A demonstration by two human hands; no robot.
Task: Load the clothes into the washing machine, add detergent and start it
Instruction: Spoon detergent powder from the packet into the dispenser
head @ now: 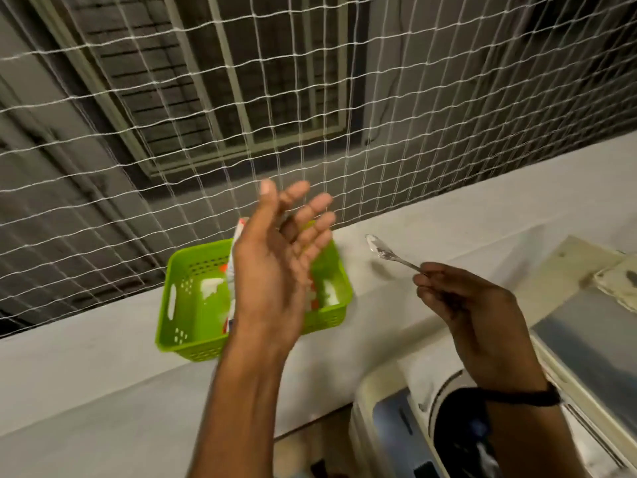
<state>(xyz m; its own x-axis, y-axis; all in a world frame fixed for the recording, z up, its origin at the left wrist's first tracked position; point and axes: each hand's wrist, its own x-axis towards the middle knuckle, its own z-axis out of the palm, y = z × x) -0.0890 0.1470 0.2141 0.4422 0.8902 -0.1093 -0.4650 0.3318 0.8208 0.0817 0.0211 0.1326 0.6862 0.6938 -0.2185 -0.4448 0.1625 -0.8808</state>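
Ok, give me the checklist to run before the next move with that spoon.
1. Grip on spoon: ok, right hand pinches its handle.
2. Load in spoon bowl: cannot tell, only a whitish smear shows.
3. Spare left hand free: ok, open, holding nothing.
4. Reach to detergent packet: ok, it stands in the green basket on the ledge.
5. Packet mouth open: cannot tell, left hand hides it.
6. Access to washing machine tub: ok, dark opening below the right wrist.
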